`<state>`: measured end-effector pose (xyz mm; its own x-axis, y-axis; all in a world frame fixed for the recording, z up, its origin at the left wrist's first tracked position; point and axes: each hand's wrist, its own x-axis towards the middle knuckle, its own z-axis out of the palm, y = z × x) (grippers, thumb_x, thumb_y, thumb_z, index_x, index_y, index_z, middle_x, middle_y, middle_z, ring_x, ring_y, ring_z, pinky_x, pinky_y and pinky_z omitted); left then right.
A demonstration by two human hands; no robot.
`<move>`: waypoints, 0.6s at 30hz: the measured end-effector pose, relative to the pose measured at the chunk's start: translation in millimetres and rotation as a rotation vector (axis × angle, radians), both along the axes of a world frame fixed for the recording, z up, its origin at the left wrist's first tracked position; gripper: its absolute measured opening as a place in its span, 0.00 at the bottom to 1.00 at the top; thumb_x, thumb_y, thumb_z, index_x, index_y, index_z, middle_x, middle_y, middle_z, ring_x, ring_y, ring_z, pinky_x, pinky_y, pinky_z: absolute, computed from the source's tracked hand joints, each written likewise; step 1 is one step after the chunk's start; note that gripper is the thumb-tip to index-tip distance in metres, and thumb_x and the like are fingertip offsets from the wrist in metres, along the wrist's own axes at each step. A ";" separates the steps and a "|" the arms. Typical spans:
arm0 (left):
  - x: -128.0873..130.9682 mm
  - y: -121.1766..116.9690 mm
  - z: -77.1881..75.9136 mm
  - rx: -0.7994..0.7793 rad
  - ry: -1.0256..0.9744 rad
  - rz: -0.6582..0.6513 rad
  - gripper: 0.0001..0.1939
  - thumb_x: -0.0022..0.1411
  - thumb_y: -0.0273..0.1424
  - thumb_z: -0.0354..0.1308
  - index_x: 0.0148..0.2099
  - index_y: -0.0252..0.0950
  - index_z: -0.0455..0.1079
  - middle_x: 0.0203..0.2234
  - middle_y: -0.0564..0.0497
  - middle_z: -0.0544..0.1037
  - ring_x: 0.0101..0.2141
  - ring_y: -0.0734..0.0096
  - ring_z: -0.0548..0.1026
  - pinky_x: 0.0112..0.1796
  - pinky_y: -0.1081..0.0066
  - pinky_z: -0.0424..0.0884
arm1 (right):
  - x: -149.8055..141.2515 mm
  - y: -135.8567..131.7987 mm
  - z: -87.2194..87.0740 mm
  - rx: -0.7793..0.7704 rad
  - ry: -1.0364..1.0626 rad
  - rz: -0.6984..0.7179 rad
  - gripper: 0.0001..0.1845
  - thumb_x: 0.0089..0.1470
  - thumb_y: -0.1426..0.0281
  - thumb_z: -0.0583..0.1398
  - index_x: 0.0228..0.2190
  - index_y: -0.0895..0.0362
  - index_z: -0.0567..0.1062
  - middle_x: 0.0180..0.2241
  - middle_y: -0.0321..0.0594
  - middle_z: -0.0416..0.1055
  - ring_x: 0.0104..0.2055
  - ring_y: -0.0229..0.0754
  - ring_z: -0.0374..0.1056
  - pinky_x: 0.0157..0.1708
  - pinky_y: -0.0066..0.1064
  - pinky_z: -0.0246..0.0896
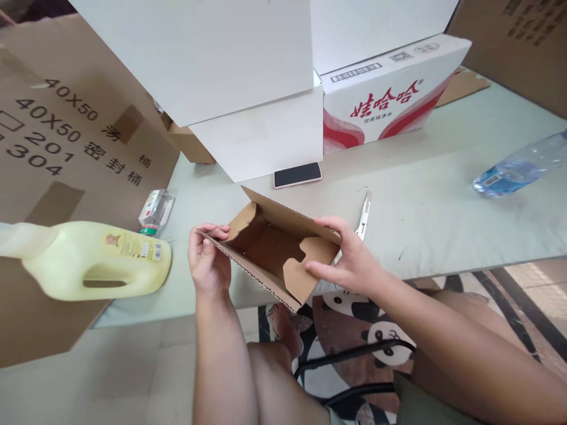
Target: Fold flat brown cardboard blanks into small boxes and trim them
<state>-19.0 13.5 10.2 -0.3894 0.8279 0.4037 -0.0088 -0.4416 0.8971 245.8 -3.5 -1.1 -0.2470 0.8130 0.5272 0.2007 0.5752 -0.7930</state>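
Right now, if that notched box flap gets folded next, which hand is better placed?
Probably the right hand: its thumb lies at the notched flap. The left hand holds the opposite end of the box, so it seems better for steadying.

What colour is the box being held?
The box is brown, seen best in the head view.

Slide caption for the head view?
Left hand and right hand hold an open brown cardboard box at a pale green table.
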 end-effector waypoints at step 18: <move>4.0 -1.3 2.4 -0.016 -0.027 0.004 0.19 0.51 0.47 0.67 0.34 0.38 0.68 0.25 0.51 0.70 0.37 0.63 0.74 0.47 0.60 0.67 | -0.1 0.3 -3.9 -0.036 0.015 -0.003 0.33 0.51 0.65 0.67 0.56 0.47 0.62 0.50 0.44 0.70 0.53 0.50 0.70 0.51 0.46 0.70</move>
<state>-15.0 12.2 12.6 -0.4034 0.8324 0.3800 -0.0318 -0.4278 0.9033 245.7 -3.2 -5.1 -0.2369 0.8323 0.5011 0.1907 0.5456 -0.8161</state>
